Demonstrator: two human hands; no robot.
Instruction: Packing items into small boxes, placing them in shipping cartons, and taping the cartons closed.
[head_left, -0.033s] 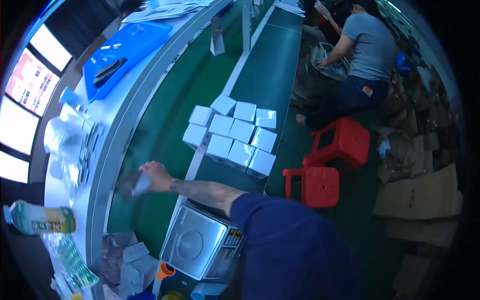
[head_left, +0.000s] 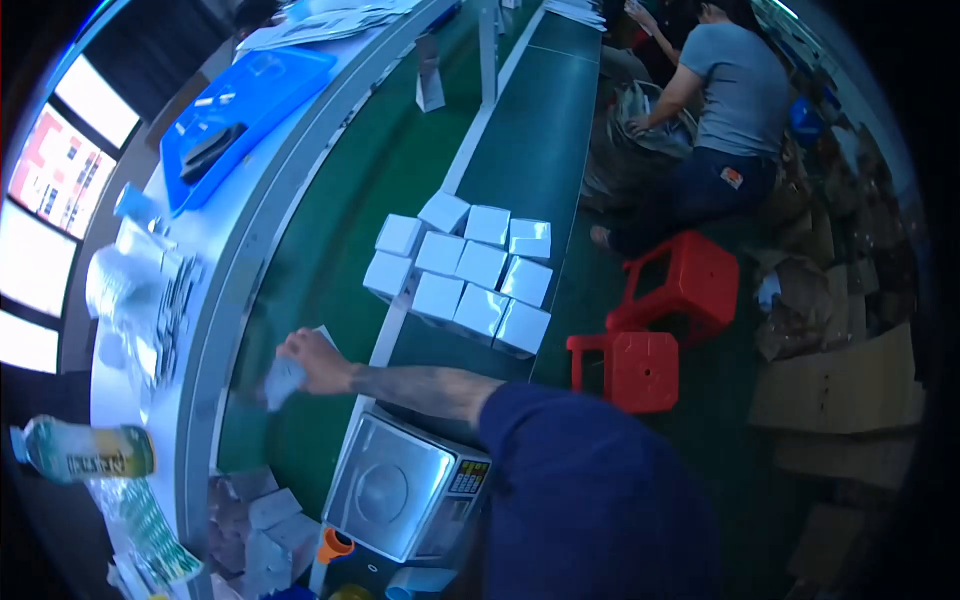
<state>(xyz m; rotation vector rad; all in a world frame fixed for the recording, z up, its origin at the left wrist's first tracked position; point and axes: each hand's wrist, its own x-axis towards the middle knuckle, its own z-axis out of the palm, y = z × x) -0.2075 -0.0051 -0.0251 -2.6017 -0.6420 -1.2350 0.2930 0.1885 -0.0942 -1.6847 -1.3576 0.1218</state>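
Observation:
My right hand reaches across from the lower right, in a dark blue sleeve, over the green conveyor belt. Its fingers are closed on a thin whitish piece, blurred, whose kind I cannot make out. A pale edge also shows just beyond the knuckles. Below the forearm stands a weighing scale with a steel pan and a keypad. Several white boxes stand in a tight group beyond the arm, on the ledge beside the belt. My left hand is out of view.
Left of the belt, a white shelf holds a blue tray and a drink bottle. Folded pale pieces lie at the belt's near end, by an orange tape-like ring. Red stools and a bending person are at the right.
My right hand has shifted slightly nearer and to the right. The whitish piece has tilted downward, and a pale edge now shows behind the hand.

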